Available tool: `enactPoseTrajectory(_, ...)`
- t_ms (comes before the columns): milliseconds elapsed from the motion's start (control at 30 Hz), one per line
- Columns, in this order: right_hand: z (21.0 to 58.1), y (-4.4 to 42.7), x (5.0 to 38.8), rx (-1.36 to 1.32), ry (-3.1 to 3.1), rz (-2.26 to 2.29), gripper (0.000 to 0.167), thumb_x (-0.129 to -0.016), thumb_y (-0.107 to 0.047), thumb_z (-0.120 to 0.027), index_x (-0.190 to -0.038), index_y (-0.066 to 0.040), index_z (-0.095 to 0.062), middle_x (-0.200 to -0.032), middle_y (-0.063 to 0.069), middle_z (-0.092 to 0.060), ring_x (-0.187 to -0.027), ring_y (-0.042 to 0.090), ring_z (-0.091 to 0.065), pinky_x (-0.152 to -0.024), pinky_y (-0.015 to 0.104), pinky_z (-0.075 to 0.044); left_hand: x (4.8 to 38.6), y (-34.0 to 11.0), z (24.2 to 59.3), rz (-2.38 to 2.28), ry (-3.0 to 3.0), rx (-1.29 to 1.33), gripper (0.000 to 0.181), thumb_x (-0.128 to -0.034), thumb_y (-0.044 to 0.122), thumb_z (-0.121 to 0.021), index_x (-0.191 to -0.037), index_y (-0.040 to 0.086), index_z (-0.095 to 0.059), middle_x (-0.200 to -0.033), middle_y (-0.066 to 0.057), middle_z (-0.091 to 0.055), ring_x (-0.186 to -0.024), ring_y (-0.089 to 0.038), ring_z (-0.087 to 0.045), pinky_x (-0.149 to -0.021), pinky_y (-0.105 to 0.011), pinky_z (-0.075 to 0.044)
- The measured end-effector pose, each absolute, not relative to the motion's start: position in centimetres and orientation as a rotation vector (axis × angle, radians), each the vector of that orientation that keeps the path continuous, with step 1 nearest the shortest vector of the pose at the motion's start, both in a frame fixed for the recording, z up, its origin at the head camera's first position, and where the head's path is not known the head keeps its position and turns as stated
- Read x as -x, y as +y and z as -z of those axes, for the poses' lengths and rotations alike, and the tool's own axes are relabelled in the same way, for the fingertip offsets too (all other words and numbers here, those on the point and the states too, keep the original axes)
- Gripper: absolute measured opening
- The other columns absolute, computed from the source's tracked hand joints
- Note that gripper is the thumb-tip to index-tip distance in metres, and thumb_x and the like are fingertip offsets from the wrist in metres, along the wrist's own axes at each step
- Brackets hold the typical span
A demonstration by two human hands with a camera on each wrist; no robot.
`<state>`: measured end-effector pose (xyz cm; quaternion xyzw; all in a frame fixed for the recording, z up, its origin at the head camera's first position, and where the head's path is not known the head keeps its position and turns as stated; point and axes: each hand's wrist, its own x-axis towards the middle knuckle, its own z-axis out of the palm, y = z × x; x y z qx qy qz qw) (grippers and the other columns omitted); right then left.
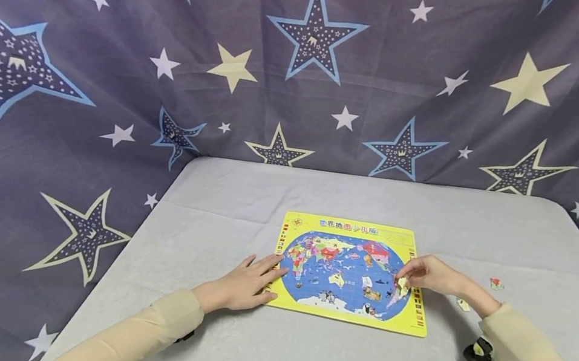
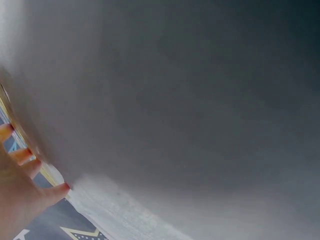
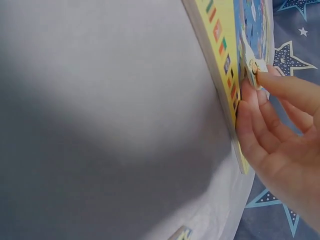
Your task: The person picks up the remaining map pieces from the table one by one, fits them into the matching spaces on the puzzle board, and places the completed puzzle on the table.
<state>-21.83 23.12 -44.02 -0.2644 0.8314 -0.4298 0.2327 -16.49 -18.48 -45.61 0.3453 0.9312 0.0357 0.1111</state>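
A yellow-framed world map puzzle board (image 1: pixel 402 327) lies flat on the table, its blue map fitted with coloured land pieces. My left hand (image 1: pixel 245 284) rests with spread, fairly straight fingers on the board's left edge; the left wrist view shows those fingertips (image 2: pixel 61 190) along the edge. Over the map's right side, my right hand (image 1: pixel 428 273) pinches a pale yellow puzzle piece (image 1: pixel 401 290) between thumb and fingers. In the right wrist view this puzzle piece (image 3: pixel 248 55) stands tilted above the board's surface, its lower end near the map.
Two loose puzzle pieces, one red and green (image 1: pixel 497 284) and one pale yellow (image 1: pixel 463 304), lie on the grey tablecloth (image 1: pixel 232 197) right of the board, by the right forearm. A star-patterned curtain (image 1: pixel 363 123) hangs behind the table.
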Motion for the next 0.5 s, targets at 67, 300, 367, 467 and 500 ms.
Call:
enactPoseTrajectory(67, 44.09, 23.12, 21.88, 0.720, 2.293, 1.178, 0.020, -0.075, 0.006, -0.060, -0.094, 0.009, -0.063, -0.089, 0.015, -0.062, -0.078, 0.016, -0.058, -0.070, 0.022, -0.048, 16.51, -18.48, 45.62, -0.105, 2.736, -1.014, 0.058, -0.0924, 0.049, -0.030, -0.143, 0.021, -0.020, -0.149, -0.005, -0.008, -0.135, -0.018, -0.007, -0.103, -0.051, -0.012)
enactPoseTrajectory(300, 44.11, 23.00, 21.80, 0.709, 2.346, 1.139, 0.019, -0.074, 0.005, -0.062, -0.092, 0.008, -0.064, -0.087, 0.011, -0.062, -0.075, 0.012, -0.058, -0.068, 0.021, -0.048, 16.56, -18.45, 45.65, -0.109, 2.737, -1.009, 0.059, -0.0922, 0.049, -0.030, -0.143, 0.021, -0.020, -0.149, -0.005, -0.008, -0.135, -0.017, -0.007, -0.103, -0.051, -0.012)
enactPoseTrajectory(367, 44.06, 22.91, 21.73, 0.723, 2.352, 1.133, 0.019, -0.074, 0.005, -0.063, -0.092, 0.009, -0.064, -0.087, 0.012, -0.062, -0.076, 0.013, -0.058, -0.068, 0.022, -0.049, 16.57, -18.48, 45.75, -0.106, 2.737, -1.008, 0.059, -0.0922, 0.050, -0.029, -0.143, 0.021, -0.020, -0.149, -0.004, -0.008, -0.135, -0.017, -0.007, -0.104, -0.050, -0.012)
enactPoseTrajectory(467, 44.05, 22.80, 21.64, 0.737, 2.355, 1.130, 0.019, -0.074, 0.006, -0.063, -0.093, 0.009, -0.064, -0.087, 0.013, -0.063, -0.076, 0.014, -0.059, -0.068, 0.022, -0.049, 16.55, -18.52, 45.83, -0.101, 2.738, -1.009, 0.059, -0.0922, 0.050, -0.029, -0.143, 0.022, -0.019, -0.149, -0.004, -0.007, -0.135, -0.017, -0.006, -0.104, -0.050, -0.012)
enactPoseTrajectory(500, 44.05, 22.77, 21.61, 0.738, 2.355, 1.129, 0.019, -0.074, 0.006, -0.062, -0.093, 0.009, -0.065, -0.086, 0.013, -0.063, -0.075, 0.014, -0.059, -0.067, 0.022, -0.049, 16.54, -18.53, 45.85, -0.103, 2.738, -1.013, 0.059, -0.0922, 0.050, -0.029, -0.143, 0.021, -0.020, -0.149, -0.004, -0.008, -0.135, -0.017, -0.007, -0.104, -0.050, -0.012)
